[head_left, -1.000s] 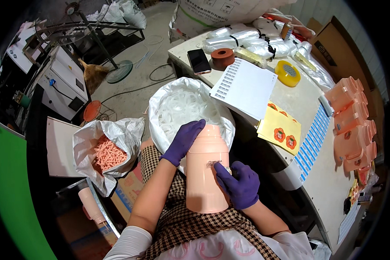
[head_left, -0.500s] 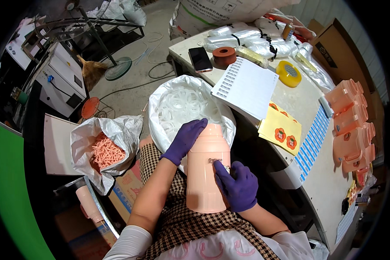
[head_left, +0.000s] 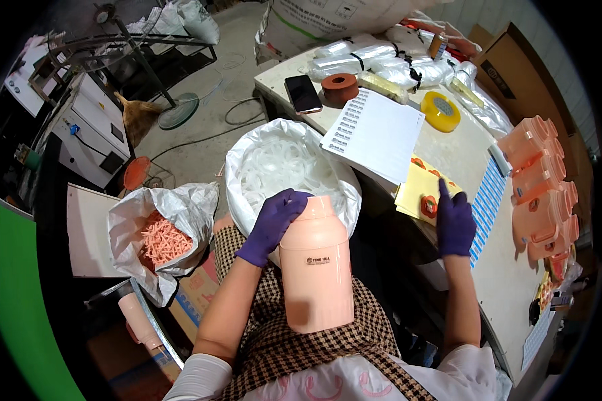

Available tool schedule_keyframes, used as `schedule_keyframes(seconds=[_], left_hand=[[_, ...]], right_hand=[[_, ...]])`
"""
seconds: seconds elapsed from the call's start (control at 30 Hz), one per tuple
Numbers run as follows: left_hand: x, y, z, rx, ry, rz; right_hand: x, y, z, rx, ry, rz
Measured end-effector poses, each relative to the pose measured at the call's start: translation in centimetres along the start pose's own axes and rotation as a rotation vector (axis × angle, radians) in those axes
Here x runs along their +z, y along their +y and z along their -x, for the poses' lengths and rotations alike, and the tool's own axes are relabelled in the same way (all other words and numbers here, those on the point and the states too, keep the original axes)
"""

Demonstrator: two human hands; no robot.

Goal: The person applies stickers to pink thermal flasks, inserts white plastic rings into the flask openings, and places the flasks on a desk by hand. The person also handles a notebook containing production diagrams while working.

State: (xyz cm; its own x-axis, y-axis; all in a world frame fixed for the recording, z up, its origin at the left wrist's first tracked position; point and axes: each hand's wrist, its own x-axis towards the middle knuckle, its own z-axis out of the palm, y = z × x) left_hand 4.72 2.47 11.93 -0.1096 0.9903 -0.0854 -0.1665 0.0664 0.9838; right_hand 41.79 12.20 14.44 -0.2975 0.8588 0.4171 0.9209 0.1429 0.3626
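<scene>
Partly hidden: underside of peach plastic flask (head_left: 316, 264), resting upright on checked lap, with its base lost against the fabric. Left hand (head_left: 272, 225) in purple glove, wrapped over the flask's upper shoulder, grasping it; palm side out of sight. Right hand (head_left: 454, 222), also gloved, away on the table (head_left: 508, 294), forefinger stretched onto yellow sticker sheet (head_left: 423, 190) beside an orange round sticker (head_left: 429, 206); fingers loose, clutching nothing visible. Hard to read: small label on flask front. Beyond the flask, white sack (head_left: 247, 160) holding translucent white rings (head_left: 281, 170). Lower left, crumpled silver bag (head_left: 187, 207) holding small pink plastic pieces (head_left: 162, 237). At right rim, stacked peach flasks (head_left: 538, 177), partly cut off.
</scene>
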Motion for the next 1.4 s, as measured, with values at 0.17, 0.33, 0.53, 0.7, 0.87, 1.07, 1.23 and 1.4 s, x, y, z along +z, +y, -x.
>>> schedule_keyframes(seconds=[0.17, 0.33, 0.53, 0.7, 0.87, 1.07, 1.23, 1.4], left_hand=[[1.8, 2.8, 0.4, 0.121, -0.159, 0.049], [6.2, 6.1, -0.5, 0.338, -0.456, 0.047], [8.5, 10.4, 5.4, 0.489, -0.638, -0.451], [9.4, 6.0, 4.0, 0.241, -0.737, 0.042], [5.2, 0.5, 3.9, 0.2, -0.239, 0.119], [5.0, -2.1, 5.5, 0.004, 0.064, 0.315], [6.0, -3.3, 5.8, -0.105, 0.098, 0.305], [5.4, -3.6, 6.3, -0.02, 0.086, 0.14]], right_hand=[[-1.9, -1.3, -0.4, -0.059, 0.216, -0.597], [-4.4, -10.9, 0.0, -0.282, -0.718, -2.131], [-0.7, -9.1, 4.2, -0.026, -0.852, -2.658], [-3.8, -3.2, 6.4, 0.171, -0.701, -2.521], [-7.9, 7.8, 9.6, 0.402, 0.001, -2.106], [-3.7, 25.7, 17.7, 0.978, 0.837, -1.319], [5.4, 35.6, 18.6, 1.085, 0.935, -0.843], [7.6, 38.4, 16.6, 1.213, 0.657, -0.749]])
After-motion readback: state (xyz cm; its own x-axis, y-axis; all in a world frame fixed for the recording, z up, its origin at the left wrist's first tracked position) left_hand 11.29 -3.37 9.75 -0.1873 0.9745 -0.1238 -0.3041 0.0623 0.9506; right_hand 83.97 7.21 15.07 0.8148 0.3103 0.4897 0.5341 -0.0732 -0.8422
